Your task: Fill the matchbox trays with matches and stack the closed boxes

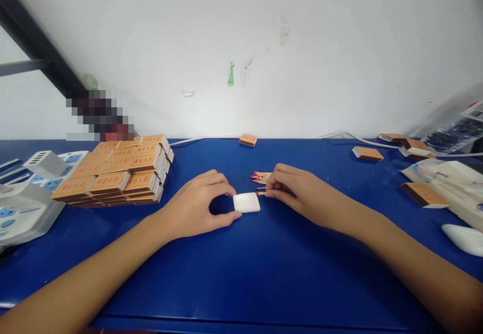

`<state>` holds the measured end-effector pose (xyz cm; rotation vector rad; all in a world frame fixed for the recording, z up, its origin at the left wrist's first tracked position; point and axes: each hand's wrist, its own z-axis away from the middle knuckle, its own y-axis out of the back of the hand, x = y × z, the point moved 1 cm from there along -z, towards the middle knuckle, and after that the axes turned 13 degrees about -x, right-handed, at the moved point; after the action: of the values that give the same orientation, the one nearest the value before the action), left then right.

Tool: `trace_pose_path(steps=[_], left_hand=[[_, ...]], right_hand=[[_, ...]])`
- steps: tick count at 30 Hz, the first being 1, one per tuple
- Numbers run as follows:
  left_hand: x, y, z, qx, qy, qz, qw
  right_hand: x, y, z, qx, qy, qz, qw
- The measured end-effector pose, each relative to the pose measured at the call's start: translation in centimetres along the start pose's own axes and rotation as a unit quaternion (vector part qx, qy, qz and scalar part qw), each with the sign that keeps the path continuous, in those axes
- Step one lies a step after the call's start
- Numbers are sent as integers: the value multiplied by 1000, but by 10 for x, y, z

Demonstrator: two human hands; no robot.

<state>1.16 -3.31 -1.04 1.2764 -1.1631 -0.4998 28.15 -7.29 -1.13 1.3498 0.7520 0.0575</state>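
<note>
A small white tray point(246, 202), like the inner drawer of a matchbox, lies on the blue table. My left hand point(204, 200) curves around its left end, with thumb and fingertips at its near and far left corners. Just right of the tray, my right hand point(289, 185) pinches a match point(261, 193) whose red head points at the tray's right edge. Behind that match lies a loose pile of red-tipped matches point(260, 177), partly covered by my right fingers.
Orange matchboxes point(113, 170) are stacked on the left, beside white power strips point(32, 213). A single matchbox point(248, 140) sits by the wall, near a white cable point(204, 138). Several matchboxes point(368, 153), a plastic packet point(449, 183) and a white mouse-shaped object point(464, 239) lie right.
</note>
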Motion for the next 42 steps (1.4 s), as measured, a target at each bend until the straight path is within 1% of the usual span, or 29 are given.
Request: trace_pose_path(steps=[3,6,11,14,18,21,25,30,35,38,42], left_hand=[[1,0,-1,8,-2,-6,1000],[0,1,-1,8,1,-15,1000],[-2,4,1,6,1,-20,1000],[-2,6,1,4,-3,-19,1000],[-1,6,2,5,-10,-19,1000],[-1,4,2,2,-9,-19,1000],[-1,4,2,-5,-5,-18,1000],[-1,6,2,-2,-2,-23,1000],[-2,4,2,-10,-2,-23,1000],[-2,2,1,-9,-1,-25,1000],[1,2,-1,-5,-8,-32,999]], right_hand=[[-12,-3,0,19,18,2,1000],[-17,-6,1,24,18,18,999],[-8,-4,2,55,-51,48,996],[-7,-6,1,53,-69,43,995],[-12,-14,-1,47,-58,60,995],[-12,-16,-2,34,-55,57,996],[-9,-13,-2,18,-59,40,997],[-4,-9,-1,23,-57,36,997],[2,-5,2,17,-59,70,996],[-1,-2,4,31,-39,62,997],[-18,-6,3,33,12,73,997]])
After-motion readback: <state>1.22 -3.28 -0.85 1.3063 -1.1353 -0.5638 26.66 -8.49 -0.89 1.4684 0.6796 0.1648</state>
